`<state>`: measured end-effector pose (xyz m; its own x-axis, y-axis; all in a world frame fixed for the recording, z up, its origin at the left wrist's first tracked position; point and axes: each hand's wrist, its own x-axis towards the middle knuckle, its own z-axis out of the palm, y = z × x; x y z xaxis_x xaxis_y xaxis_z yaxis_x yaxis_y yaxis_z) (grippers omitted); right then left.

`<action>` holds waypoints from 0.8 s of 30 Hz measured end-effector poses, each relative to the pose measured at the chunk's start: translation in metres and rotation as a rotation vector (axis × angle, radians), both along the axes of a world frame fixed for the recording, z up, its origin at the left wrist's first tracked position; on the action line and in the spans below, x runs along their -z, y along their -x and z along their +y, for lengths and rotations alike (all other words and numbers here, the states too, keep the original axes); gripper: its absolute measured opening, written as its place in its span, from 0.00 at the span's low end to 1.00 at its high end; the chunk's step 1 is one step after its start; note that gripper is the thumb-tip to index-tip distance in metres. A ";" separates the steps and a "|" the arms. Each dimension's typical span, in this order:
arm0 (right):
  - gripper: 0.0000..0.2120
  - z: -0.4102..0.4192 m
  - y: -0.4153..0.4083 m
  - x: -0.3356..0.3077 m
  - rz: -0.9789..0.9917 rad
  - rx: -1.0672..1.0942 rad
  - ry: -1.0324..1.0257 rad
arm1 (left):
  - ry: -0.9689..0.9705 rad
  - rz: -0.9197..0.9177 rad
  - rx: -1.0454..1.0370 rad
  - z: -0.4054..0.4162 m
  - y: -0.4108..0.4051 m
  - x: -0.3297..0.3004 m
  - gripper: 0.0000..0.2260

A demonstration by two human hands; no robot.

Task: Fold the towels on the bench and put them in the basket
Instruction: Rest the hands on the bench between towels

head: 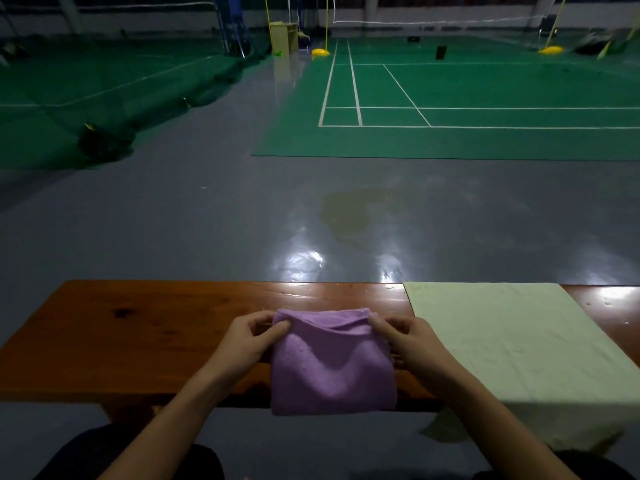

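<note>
Hands (242, 337) pinch purple towel (332, 365) — bench (138, 323).

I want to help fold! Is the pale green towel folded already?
Not yet. The pale green towel lies spread flat on the bench, its near edge hanging over.

You're looking out over a dim sports hall: glossy grey floor (207, 220) with bright light glare, a green badminton court (485, 98) with white lines ahead to the right, another court behind dark netting (194, 95) on the left, and yellow posts (327, 26) at the back.
</note>
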<state>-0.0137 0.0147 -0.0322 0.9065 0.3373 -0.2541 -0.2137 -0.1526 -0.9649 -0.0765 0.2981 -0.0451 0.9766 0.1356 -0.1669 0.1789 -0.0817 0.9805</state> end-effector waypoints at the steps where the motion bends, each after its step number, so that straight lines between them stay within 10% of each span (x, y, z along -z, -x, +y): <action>1: 0.18 0.003 -0.003 0.000 0.037 0.038 -0.003 | 0.008 -0.002 -0.005 -0.001 -0.002 0.000 0.09; 12: 0.05 0.015 -0.026 0.019 -0.079 0.131 0.114 | -0.053 -0.057 -0.096 -0.001 -0.030 0.012 0.05; 24: 0.13 0.030 -0.060 0.063 -0.350 0.159 0.547 | -0.887 0.087 -0.199 0.014 -0.049 0.045 0.13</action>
<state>0.0467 0.0448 -0.0949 0.9945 0.0991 -0.0326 0.0376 -0.6324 -0.7737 -0.0275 0.3125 -0.0901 0.9102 0.4142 0.0070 0.3410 -0.7588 0.5549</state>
